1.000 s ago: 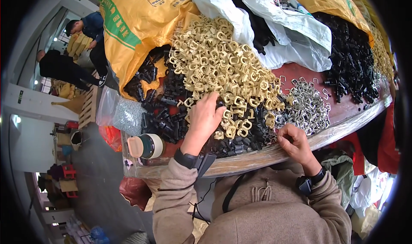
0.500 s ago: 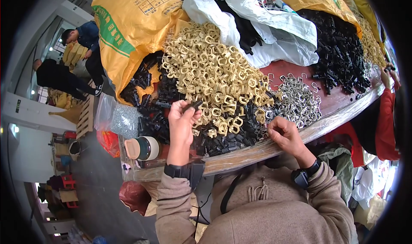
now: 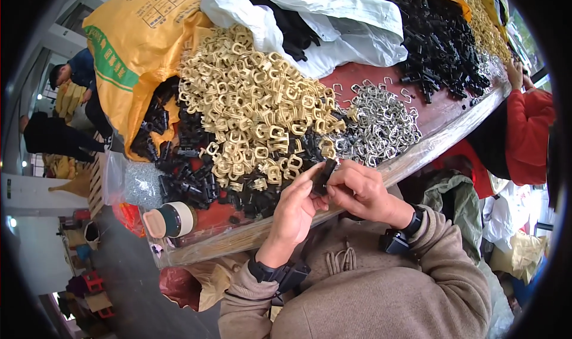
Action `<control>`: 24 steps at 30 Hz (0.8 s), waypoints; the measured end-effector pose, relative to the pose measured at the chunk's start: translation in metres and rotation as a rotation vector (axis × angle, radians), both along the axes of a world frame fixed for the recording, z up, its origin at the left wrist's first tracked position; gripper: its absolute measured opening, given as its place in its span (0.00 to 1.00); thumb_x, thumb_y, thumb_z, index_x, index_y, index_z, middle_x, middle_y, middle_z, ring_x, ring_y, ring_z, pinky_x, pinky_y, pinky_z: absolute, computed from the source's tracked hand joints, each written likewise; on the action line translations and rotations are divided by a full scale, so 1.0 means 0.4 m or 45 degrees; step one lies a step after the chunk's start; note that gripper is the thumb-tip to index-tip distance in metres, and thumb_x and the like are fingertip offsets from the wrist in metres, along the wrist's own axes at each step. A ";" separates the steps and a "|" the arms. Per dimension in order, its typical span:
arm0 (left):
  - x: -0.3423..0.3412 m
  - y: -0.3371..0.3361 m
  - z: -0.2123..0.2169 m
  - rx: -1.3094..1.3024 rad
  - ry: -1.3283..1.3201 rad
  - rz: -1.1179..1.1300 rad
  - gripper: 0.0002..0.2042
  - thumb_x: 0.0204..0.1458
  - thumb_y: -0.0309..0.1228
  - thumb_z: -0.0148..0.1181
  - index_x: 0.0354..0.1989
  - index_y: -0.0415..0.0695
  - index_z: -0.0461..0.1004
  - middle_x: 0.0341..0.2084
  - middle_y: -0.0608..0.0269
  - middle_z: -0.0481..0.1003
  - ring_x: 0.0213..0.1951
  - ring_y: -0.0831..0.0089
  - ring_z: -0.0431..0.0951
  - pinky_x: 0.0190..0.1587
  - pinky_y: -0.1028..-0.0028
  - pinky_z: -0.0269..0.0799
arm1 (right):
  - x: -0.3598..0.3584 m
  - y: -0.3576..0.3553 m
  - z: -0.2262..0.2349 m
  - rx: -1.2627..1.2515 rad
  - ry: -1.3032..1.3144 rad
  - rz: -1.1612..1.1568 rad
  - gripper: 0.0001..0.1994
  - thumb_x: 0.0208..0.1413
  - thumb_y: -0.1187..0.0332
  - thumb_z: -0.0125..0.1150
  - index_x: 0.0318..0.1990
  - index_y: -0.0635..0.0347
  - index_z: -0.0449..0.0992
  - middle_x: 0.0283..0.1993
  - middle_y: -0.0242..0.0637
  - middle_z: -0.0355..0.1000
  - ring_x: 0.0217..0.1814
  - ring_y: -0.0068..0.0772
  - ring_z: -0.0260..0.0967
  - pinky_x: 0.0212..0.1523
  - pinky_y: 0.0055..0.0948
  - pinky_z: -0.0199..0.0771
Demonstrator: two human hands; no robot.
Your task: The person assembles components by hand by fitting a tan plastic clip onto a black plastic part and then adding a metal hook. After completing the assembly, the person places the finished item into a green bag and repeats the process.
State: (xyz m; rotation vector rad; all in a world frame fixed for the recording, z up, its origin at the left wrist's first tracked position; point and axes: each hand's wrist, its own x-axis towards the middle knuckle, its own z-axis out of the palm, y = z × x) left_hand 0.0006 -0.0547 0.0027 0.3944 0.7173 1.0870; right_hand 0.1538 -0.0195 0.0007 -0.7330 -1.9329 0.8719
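- Beige, ring-shaped pieces [image 3: 256,109] heap our red-topped bench [image 3: 438,117].
- Since earlier, our left hand [image 3: 296,211] has brought the small black tubular part [image 3: 324,177] to our right hand [image 3: 361,191], by the bench's near edge.
- The left pinches it; the right curls closed beside it, contents hidden.

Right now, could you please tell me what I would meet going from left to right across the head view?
Pink-lidded jar, left hand, small black part, right hand, grey-green fabric, co-worker's red sleeve.

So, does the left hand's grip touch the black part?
Touching: the head view shows the black part in the left hand's grip, with no gap.
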 end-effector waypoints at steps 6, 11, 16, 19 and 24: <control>0.008 -0.013 -0.009 -0.004 0.232 -0.066 0.19 0.52 0.29 0.44 0.51 0.33 0.56 0.39 0.60 0.67 0.36 0.78 0.68 0.36 0.78 0.66 | 0.024 0.011 -0.030 0.232 -0.150 -0.015 0.07 0.37 0.76 0.56 0.27 0.61 0.66 0.22 0.35 0.60 0.20 0.34 0.60 0.19 0.27 0.60; 0.012 -0.016 -0.028 0.049 0.357 -0.168 0.18 0.52 0.28 0.43 0.50 0.33 0.56 0.41 0.59 0.66 0.40 0.75 0.68 0.42 0.74 0.66 | 0.045 0.018 -0.027 0.271 -0.306 0.082 0.08 0.35 0.75 0.58 0.26 0.61 0.66 0.21 0.35 0.59 0.20 0.35 0.60 0.19 0.29 0.60; 0.037 -0.027 -0.029 0.018 0.349 -0.220 0.18 0.52 0.28 0.44 0.50 0.33 0.57 0.41 0.59 0.66 0.40 0.74 0.69 0.43 0.74 0.66 | 0.058 0.002 -0.021 0.153 -0.402 0.148 0.08 0.34 0.71 0.58 0.22 0.59 0.65 0.20 0.35 0.59 0.20 0.37 0.62 0.20 0.31 0.62; 0.041 -0.030 -0.028 0.010 0.371 -0.256 0.18 0.51 0.28 0.45 0.50 0.33 0.57 0.41 0.59 0.66 0.40 0.75 0.69 0.43 0.74 0.66 | 0.060 -0.005 -0.013 0.109 -0.416 0.112 0.07 0.35 0.73 0.58 0.23 0.61 0.66 0.19 0.35 0.59 0.20 0.36 0.62 0.19 0.30 0.61; 0.042 -0.022 -0.034 -0.039 0.269 -0.270 0.17 0.51 0.29 0.46 0.49 0.36 0.60 0.40 0.63 0.67 0.40 0.78 0.68 0.42 0.78 0.66 | 0.069 -0.003 -0.025 -0.053 -0.238 0.111 0.05 0.37 0.74 0.58 0.23 0.62 0.67 0.19 0.36 0.59 0.20 0.37 0.62 0.19 0.30 0.61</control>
